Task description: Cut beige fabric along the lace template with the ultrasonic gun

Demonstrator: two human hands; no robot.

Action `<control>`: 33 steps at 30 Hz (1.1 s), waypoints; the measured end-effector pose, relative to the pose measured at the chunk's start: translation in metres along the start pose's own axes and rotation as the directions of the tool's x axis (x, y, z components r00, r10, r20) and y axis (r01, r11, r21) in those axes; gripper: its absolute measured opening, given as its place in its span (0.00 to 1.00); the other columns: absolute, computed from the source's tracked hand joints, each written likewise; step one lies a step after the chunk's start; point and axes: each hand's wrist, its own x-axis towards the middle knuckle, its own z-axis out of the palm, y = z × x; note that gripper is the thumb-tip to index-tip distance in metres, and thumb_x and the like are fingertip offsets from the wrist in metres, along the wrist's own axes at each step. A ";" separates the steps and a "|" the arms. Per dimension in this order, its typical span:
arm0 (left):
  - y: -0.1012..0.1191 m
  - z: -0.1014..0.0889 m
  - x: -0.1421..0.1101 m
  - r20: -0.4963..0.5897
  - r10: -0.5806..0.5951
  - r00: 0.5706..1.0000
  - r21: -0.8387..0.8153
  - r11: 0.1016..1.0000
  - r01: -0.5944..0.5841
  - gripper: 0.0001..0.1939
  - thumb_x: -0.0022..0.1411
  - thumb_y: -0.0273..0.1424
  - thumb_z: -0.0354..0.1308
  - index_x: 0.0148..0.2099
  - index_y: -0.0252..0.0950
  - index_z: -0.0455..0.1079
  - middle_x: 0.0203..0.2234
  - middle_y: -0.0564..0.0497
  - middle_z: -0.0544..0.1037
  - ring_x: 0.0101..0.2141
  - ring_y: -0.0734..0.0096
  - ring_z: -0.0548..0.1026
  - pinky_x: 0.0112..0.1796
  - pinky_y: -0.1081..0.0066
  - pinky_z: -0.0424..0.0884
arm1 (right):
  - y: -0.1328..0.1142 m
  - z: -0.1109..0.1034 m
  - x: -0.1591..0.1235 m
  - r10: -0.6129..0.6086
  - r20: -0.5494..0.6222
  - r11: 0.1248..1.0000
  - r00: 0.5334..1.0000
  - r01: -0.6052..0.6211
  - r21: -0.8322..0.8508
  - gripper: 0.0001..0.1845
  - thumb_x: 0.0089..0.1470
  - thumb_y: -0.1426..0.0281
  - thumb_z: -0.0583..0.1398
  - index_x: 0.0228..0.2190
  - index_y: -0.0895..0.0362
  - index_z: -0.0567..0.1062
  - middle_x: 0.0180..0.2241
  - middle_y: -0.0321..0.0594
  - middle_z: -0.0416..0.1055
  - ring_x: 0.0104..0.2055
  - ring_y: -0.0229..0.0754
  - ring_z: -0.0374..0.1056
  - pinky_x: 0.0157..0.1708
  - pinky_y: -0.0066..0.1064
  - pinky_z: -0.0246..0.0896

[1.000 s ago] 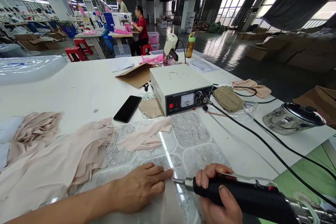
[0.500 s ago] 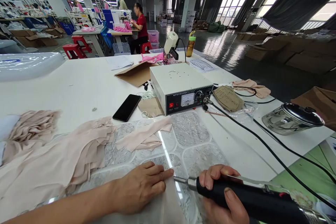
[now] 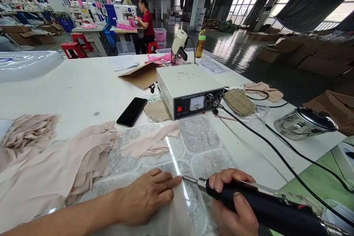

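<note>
My right hand is wrapped round the black handle of a handheld ultrasonic welder, whose narrow metal tip points left. That tip lies right beside the index fingertip of my left hand; whether they touch, I cannot tell. My left hand rests palm down with its index finger stretched out, pressing on a thin pale fabric piece at the lower middle. Beyond it lies a folded beige fabric strip. Layered beige fabric pieces spread left of my left arm.
A white control box with a meter stands ahead, its black cable running right. Around it are a phone, card templates, a lidded steel pot and a bottle. Behind, a person in red sits at a sewing machine.
The welder tip has shifted slightly away from me, alongside my left fingertip. My left hand stays nearly in place. The whole view has moved a little.
</note>
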 end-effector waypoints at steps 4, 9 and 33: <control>0.000 0.000 0.000 0.001 0.000 1.000 0.004 1.000 0.000 0.11 0.50 0.22 0.53 0.37 0.36 0.61 0.62 0.41 0.62 0.51 0.56 0.68 0.45 0.62 0.63 | 0.002 0.000 -0.001 0.000 0.009 1.000 1.000 0.000 0.010 0.06 0.51 0.65 0.60 0.34 0.52 0.70 0.26 0.32 0.63 0.22 0.34 0.61 0.23 0.32 0.63; 0.000 0.001 -0.001 0.017 -0.002 1.000 0.008 1.000 0.002 0.12 0.47 0.23 0.54 0.37 0.35 0.62 0.63 0.42 0.62 0.50 0.56 0.68 0.45 0.61 0.64 | 0.004 -0.002 -0.001 -0.008 0.022 1.000 1.000 0.008 0.002 0.06 0.52 0.66 0.60 0.34 0.52 0.70 0.27 0.33 0.63 0.22 0.35 0.62 0.23 0.32 0.63; 0.001 -0.001 -0.001 0.026 0.006 1.000 0.065 0.998 -0.008 0.10 0.50 0.22 0.54 0.37 0.34 0.63 0.63 0.43 0.62 0.50 0.59 0.68 0.44 0.63 0.64 | 0.005 0.001 0.007 0.038 0.099 0.996 0.994 -0.046 0.076 0.03 0.54 0.68 0.59 0.33 0.53 0.70 0.28 0.32 0.64 0.24 0.33 0.64 0.24 0.29 0.66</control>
